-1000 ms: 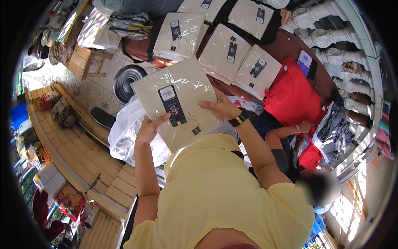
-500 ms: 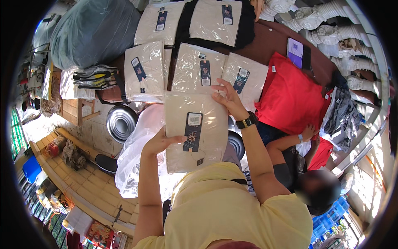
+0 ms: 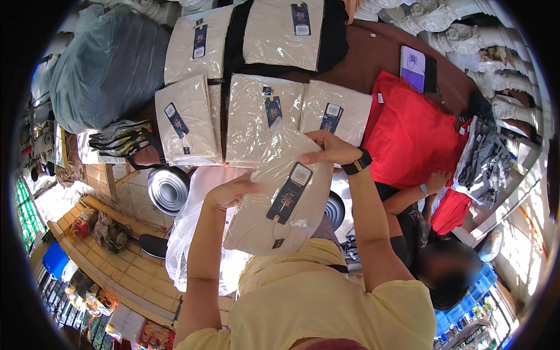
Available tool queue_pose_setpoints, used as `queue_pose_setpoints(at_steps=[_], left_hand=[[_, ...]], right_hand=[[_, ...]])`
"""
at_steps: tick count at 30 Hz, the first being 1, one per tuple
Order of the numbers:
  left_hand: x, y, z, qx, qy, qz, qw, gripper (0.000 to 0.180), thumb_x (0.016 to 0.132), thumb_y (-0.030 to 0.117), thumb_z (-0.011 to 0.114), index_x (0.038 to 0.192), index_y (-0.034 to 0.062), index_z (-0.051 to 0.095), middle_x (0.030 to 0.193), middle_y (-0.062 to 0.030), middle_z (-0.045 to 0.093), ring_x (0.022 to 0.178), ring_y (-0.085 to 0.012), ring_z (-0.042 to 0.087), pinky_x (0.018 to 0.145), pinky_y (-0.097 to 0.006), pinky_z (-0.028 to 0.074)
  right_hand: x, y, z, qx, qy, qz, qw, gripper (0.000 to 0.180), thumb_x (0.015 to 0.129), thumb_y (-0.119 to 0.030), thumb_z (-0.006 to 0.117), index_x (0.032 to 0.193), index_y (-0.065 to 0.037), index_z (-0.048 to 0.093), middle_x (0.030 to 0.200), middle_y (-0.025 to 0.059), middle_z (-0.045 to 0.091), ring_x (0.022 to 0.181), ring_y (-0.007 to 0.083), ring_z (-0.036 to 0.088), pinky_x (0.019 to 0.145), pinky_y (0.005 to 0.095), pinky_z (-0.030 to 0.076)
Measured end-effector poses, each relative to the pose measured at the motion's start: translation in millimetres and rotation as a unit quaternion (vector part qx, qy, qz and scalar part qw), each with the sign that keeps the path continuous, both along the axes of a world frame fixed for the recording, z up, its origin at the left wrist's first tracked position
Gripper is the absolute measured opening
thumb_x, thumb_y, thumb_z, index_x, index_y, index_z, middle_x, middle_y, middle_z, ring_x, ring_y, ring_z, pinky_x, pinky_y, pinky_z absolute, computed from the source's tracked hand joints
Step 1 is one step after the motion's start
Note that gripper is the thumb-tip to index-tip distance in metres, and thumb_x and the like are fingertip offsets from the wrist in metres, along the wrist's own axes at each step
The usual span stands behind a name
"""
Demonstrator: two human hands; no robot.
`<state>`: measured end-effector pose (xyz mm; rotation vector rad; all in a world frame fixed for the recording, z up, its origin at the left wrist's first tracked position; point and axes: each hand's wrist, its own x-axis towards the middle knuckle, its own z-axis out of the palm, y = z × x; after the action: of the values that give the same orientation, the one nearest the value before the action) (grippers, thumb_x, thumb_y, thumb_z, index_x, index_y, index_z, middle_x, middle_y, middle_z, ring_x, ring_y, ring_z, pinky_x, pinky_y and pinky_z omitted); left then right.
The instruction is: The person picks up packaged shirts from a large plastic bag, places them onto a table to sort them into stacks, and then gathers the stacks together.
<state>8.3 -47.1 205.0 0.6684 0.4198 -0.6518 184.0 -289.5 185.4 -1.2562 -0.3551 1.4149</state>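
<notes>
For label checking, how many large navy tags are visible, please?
6 tags: one on the held packet, two on far packets, three on nearer ones; others may be hidden.

A brown surface point(image 3: 382, 51) bears cream packages point(image 3: 246, 131) and red fabric point(image 3: 411, 137)

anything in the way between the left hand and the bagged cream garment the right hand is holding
Nothing visible: the left hand is at the left edge of the bagged cream garment, its blurred fingertips overlapping it in view, though contact is unclear. The right hand grips the upper right edge.
</notes>
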Motion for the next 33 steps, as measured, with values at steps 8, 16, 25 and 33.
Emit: queue_pose_setpoints(at_steps=[8, 16, 25, 33], left_hand=[[-32.1, -34.1, -50.9, -0.059, -0.068, 0.204, 0.975, 0.058, 0.091, 0.027, 0.055, 0.139, 0.0021, 0.034, 0.134, -0.0122, 0.048, 0.121, -0.0238, 0.048, 0.1, -0.036, 0.042], [-41.3, -22.5, -73.6, -0.153, 0.066, 0.304, 0.938, 0.064, 0.092, 0.047, 0.05, 0.14, 0.0061, 0.035, 0.139, -0.0108, 0.043, 0.125, -0.0244, 0.045, 0.102, -0.041, 0.039], [-21.5, -25.6, -45.7, 0.121, 0.052, 0.314, 0.94, 0.086, 0.078, -0.001, 0.069, 0.146, 0.0119, 0.019, 0.138, -0.007, 0.041, 0.127, -0.0201, 0.041, 0.102, -0.034, 0.038], [-29.6, -0.3, -33.4, 0.09, 0.01, 0.264, 0.96, 0.082, 0.078, 0.001, 0.068, 0.145, 0.0076, 0.021, 0.136, -0.009, 0.044, 0.125, -0.0208, 0.043, 0.103, -0.035, 0.037]], right_hand=[[-43.6, -45.9, -63.6, 0.106, 0.218, -0.388, 0.889, 0.047, 0.092, -0.016, 0.057, 0.132, 0.0, 0.04, 0.126, 0.0147, 0.055, 0.114, 0.0262, 0.056, 0.096, 0.0416, 0.048], [-98.6, -31.5, -65.9, 0.166, 0.301, -0.421, 0.84, 0.051, 0.087, -0.009, 0.061, 0.134, -0.007, 0.041, 0.131, 0.0098, 0.052, 0.122, 0.0261, 0.048, 0.104, 0.0469, 0.037], [-119.3, -40.6, -78.4, 0.125, 0.327, -0.331, 0.876, 0.064, 0.079, 0.003, 0.063, 0.137, -0.011, 0.04, 0.136, 0.0083, 0.047, 0.126, 0.0284, 0.044, 0.104, 0.0487, 0.035], [-95.6, -64.5, -104.0, 0.141, 0.408, -0.302, 0.85, 0.097, 0.079, -0.065, 0.056, 0.144, -0.001, 0.022, 0.144, 0.0159, 0.036, 0.129, 0.0291, 0.039, 0.106, 0.0463, 0.033]])
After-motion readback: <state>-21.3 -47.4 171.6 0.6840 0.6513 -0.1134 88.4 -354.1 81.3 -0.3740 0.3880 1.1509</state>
